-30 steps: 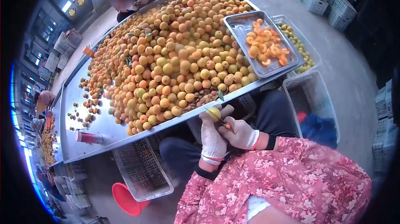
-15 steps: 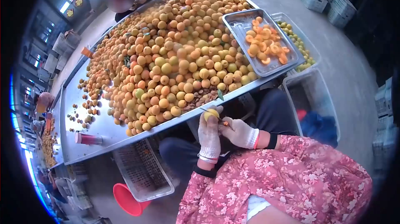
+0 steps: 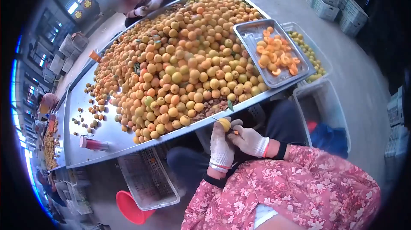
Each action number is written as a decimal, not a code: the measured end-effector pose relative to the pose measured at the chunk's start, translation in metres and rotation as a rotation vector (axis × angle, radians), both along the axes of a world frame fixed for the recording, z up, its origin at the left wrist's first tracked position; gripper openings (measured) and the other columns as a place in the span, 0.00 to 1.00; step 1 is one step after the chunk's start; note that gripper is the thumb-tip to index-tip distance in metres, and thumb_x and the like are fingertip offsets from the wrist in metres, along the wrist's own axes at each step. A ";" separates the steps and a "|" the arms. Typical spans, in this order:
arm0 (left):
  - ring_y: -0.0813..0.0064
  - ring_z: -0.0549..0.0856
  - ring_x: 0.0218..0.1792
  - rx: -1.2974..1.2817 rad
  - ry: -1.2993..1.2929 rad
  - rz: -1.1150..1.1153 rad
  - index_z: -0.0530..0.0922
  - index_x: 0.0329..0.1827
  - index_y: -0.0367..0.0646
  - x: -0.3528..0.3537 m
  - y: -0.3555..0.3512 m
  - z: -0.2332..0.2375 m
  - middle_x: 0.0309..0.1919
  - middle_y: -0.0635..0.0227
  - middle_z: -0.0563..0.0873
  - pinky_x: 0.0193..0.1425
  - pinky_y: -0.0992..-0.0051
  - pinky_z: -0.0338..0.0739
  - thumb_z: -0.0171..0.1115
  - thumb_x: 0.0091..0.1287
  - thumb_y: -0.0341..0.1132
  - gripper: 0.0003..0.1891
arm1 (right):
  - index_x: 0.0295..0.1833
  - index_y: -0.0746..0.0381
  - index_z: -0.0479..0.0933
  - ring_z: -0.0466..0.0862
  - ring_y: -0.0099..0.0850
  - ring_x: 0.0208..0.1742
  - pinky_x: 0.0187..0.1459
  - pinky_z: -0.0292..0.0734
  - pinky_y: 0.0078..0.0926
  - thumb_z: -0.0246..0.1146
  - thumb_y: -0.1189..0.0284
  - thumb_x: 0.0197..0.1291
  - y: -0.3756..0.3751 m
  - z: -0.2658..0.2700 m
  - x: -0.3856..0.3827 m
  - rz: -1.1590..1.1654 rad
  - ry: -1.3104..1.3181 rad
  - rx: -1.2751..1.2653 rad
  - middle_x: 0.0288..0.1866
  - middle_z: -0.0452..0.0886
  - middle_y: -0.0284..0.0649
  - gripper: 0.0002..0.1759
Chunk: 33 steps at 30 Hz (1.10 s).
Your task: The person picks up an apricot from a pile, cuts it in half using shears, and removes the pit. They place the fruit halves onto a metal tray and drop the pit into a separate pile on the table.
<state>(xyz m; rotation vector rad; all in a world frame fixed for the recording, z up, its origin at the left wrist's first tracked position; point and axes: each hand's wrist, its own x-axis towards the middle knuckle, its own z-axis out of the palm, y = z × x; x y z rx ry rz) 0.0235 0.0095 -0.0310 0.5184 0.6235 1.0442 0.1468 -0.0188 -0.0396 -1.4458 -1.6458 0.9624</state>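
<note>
In my gloved left hand, a yellow apricot is held up between thumb and fingers, just off the table's near edge. My right hand, also in a white knit glove, is closed on a small knife. Its thin blade lies along the apricot, the tip poking out beyond the left side. A small orange bit shows by the right fingertips. Beyond my hands, a big heap of apricots covers much of the metal table. Pits lie at the heap's near edge.
A steel tray of cut apricot halves rests on the table's right corner. Beside it are a crate of greener fruit and a plastic bin. Below stand a crate and a red bucket. Another person works opposite.
The view has shifted slightly, so the table sits lower and further right. My hands still hold the apricot and knife together. Both hands of the person opposite now show.
</note>
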 end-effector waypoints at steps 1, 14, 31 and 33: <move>0.65 0.81 0.49 0.007 -0.002 0.006 0.70 0.58 0.36 0.001 0.000 0.002 0.51 0.49 0.82 0.59 0.68 0.75 0.49 0.73 0.57 0.29 | 0.45 0.65 0.70 0.82 0.56 0.32 0.33 0.76 0.47 0.58 0.61 0.66 0.001 0.005 0.001 0.011 -0.007 -0.012 0.26 0.80 0.56 0.17; 0.57 0.83 0.48 -0.105 -0.011 0.148 0.68 0.58 0.39 0.004 -0.002 0.009 0.43 0.53 0.81 0.49 0.65 0.81 0.54 0.74 0.41 0.17 | 0.48 0.65 0.71 0.83 0.54 0.33 0.33 0.77 0.45 0.58 0.62 0.67 0.000 0.012 0.006 0.116 -0.043 -0.058 0.28 0.81 0.54 0.16; 0.59 0.86 0.44 -0.153 -0.051 0.179 0.70 0.53 0.38 -0.012 -0.001 0.004 0.41 0.57 0.81 0.48 0.64 0.83 0.60 0.70 0.37 0.15 | 0.30 0.55 0.69 0.62 0.21 0.09 0.11 0.52 0.22 0.56 0.61 0.69 -0.001 0.023 -0.005 0.106 0.850 -0.926 0.15 0.66 0.28 0.15; 0.59 0.85 0.45 -0.105 -0.091 0.163 0.70 0.53 0.39 -0.014 -0.002 0.006 0.42 0.57 0.81 0.50 0.63 0.83 0.60 0.69 0.36 0.15 | 0.31 0.55 0.69 0.62 0.21 0.09 0.11 0.52 0.21 0.56 0.61 0.70 -0.003 0.029 -0.006 0.108 0.844 -0.911 0.15 0.66 0.28 0.14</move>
